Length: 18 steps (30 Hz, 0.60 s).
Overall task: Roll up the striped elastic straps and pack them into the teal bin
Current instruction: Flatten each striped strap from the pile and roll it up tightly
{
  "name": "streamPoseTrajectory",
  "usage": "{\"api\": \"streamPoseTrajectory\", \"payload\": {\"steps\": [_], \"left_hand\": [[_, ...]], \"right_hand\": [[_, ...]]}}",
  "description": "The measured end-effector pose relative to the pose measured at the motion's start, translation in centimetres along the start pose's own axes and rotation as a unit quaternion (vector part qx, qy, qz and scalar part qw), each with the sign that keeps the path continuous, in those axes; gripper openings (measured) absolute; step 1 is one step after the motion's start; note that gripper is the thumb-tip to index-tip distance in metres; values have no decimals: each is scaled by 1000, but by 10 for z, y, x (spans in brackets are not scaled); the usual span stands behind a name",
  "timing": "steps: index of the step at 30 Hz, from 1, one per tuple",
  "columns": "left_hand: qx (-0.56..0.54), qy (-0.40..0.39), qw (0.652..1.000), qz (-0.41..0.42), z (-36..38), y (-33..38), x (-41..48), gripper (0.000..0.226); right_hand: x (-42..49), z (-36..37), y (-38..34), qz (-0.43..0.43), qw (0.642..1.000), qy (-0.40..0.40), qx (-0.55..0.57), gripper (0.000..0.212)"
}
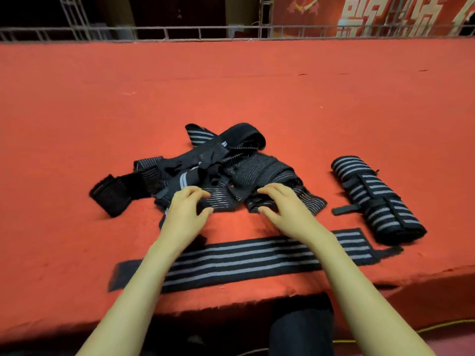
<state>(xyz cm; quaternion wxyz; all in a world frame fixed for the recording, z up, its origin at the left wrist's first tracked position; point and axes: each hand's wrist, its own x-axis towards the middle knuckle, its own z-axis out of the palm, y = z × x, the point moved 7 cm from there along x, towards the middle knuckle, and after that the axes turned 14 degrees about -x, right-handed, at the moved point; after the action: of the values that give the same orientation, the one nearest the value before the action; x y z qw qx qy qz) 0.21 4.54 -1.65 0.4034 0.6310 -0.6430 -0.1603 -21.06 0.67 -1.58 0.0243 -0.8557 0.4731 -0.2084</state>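
Black striped straps (239, 173) on red felt (231, 86)

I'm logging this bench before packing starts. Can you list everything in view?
Loose strap pile: one heap, count unclear, black with grey stripes, table centre.
Flat strap: one, black with grey stripes, laid out along the near edge.
Rolled straps: one bundle, black and grey, right of the pile.
Table cover: one, red.
Railing: one, grey metal, behind the table.
Banner: one, red with white characters, top right.
Teal bin: none in view.
Leg: one, dark trousers, below the table edge.
Left hand, right hand: fingers curled at the pile's near edge; grip unclear.
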Motion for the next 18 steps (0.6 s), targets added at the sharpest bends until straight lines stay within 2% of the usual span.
{"api": "streamPoseTrajectory", "payload": {"steps": [4,5,7,8,10,11,13,16,18], "left_hand": [[24,58,998,6,-35,-21,-19,49],[35,71,997,-13,-42,-27,-24,57],[13,74,989,-128,-49,-52,-32,71],[-19,63,979,-191,-51,-66,-36,70],[-107,57,960,-251,-55,-79,-37,51],[-128,66,959,-243,-61,-79,-35,37],[-87,99,973,-189,-81,-74,-24,18],[-45,164,978,-118,-112,-68,-9,16],[-44,212,971,-101,-129,-77,1,19]], "right_hand": [[16,24,-40,-35,998,-30,34,40],[18,34,-50,-49,997,-44,33,41],[22,51,-65,-71,995,-69,23,46],[25,59,-71,-77,994,-79,11,49],[33,71,-78,-79,992,-94,-16,56],[37,73,-81,-76,992,-98,-23,58],[45,77,-84,-70,992,-103,-29,62],[54,81,-87,-51,992,-113,-36,65],[60,85,-91,-36,992,-123,-22,65]]}}
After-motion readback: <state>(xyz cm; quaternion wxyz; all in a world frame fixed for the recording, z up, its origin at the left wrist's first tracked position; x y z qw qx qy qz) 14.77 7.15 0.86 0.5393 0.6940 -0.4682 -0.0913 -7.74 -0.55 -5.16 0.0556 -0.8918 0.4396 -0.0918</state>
